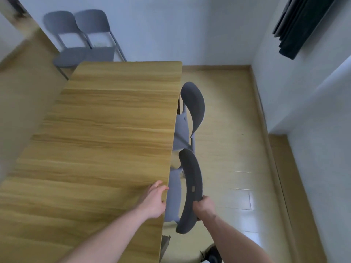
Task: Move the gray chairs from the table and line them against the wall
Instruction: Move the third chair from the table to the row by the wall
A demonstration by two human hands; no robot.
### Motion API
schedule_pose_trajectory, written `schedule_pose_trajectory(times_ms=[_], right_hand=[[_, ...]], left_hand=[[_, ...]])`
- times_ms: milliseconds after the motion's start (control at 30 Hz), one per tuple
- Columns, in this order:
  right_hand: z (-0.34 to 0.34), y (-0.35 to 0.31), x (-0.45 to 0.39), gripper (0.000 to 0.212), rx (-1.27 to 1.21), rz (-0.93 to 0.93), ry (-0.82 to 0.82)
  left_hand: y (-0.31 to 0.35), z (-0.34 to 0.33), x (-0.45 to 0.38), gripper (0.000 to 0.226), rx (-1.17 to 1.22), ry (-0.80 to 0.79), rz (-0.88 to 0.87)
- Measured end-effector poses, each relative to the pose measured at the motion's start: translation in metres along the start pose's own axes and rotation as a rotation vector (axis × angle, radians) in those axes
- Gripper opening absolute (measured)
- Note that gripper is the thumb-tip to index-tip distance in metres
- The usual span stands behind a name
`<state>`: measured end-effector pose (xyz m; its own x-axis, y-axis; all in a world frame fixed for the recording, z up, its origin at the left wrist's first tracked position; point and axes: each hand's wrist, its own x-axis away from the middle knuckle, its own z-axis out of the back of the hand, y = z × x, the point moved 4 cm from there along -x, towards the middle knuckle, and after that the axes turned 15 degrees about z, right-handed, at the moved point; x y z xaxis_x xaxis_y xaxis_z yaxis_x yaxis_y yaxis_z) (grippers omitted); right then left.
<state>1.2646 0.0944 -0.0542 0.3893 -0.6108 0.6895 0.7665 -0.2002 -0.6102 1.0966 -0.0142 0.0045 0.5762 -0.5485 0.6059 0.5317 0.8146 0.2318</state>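
You stand at the near right corner of a long wooden table (106, 130) that runs away from you toward the far wall (171, 25), where two gray chairs (81, 37) already sit side by side at the far left. Pale wood floor (228, 114) lies open on the right of the table, so I judge that side gives you room to draw a chair out.

Two more chairs are tucked along the table's right edge. The far chair (194, 105) stands untouched, well apart from both hands. The near chair (190, 188) is yours now: its curved backrest runs near-to-far, parallel to the table edge, with its seat pushed under the top.

Your right hand (205, 207) is closed around the near end of that backrest, gripping it from the floor side. Your left hand (154, 200) hovers loosely open over the table's right edge, fingers spread, holding nothing; whether it touches the wood is unclear. The backrest's free far portion lies just right of that left hand, so it is the nearer one for a second grip.
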Motion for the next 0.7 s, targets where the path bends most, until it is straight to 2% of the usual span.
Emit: schedule_pose_trajectory(times_ms=[200,467,567,700], right_hand=[[0.081,0.048,0.007,0.029,0.17,0.003,0.021],[0.164,0.093,0.031,0.022,0.252,0.046,0.041],[0.188,0.088,0.038,0.018,0.296,0.094,0.057],[0.213,0.074,0.051,0.014,0.376,0.199,0.071]], left_hand=[[0.069,-0.012,0.0,0.051,-0.08,-0.002,-0.071],[0.155,-0.029,0.007,0.056,-0.233,-0.047,-0.152],[0.192,-0.024,0.013,0.065,-0.228,0.008,-0.213],[0.227,-0.019,0.016,0.09,-0.161,0.149,-0.267]])
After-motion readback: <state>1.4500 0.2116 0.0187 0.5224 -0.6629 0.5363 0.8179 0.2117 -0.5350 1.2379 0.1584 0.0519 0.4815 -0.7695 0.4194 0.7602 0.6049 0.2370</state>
